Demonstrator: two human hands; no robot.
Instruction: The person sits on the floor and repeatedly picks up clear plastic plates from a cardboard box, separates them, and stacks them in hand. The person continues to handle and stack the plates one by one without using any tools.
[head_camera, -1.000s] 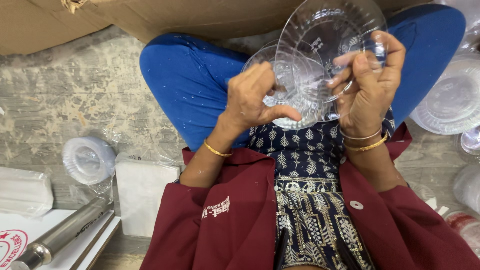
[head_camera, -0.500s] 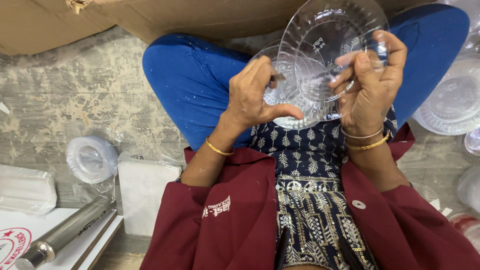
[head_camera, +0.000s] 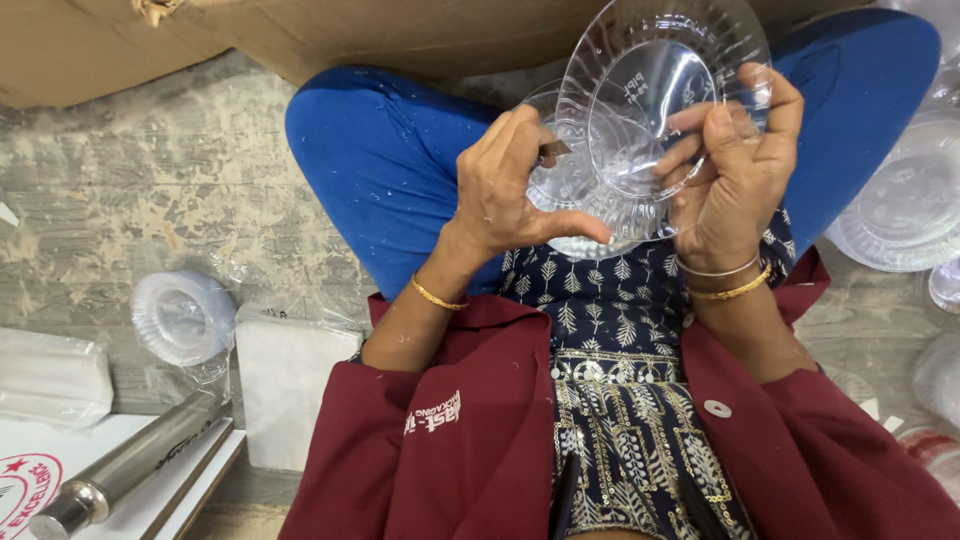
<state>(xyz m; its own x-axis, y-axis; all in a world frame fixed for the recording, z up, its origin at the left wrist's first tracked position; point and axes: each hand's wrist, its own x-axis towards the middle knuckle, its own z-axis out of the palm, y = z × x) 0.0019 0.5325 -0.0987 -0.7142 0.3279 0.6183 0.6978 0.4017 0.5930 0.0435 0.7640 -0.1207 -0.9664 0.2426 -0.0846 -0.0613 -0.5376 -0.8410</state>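
I sit cross-legged on the floor in blue trousers and a maroon jacket. My right hand (head_camera: 735, 165) grips a clear plastic plate (head_camera: 650, 70) by its lower rim and holds it tilted up over my lap. My left hand (head_camera: 515, 185) closes on a second clear plastic plate (head_camera: 580, 215) that sits just behind and below the first; thumb under the rim, fingers curled over its edge. The two plates overlap and touch.
Stacks of clear plates (head_camera: 905, 205) lie on the floor at the right. A bagged stack of clear lids (head_camera: 180, 315), a white packet (head_camera: 285, 385), a steel cylinder (head_camera: 125, 465) and white board lie at the left. A cardboard box (head_camera: 300, 30) stands beyond my knees.
The hands and plates hold nearly the same pose; my left fingers have shifted slightly along the lower plate's edge. The view has drifted a little.
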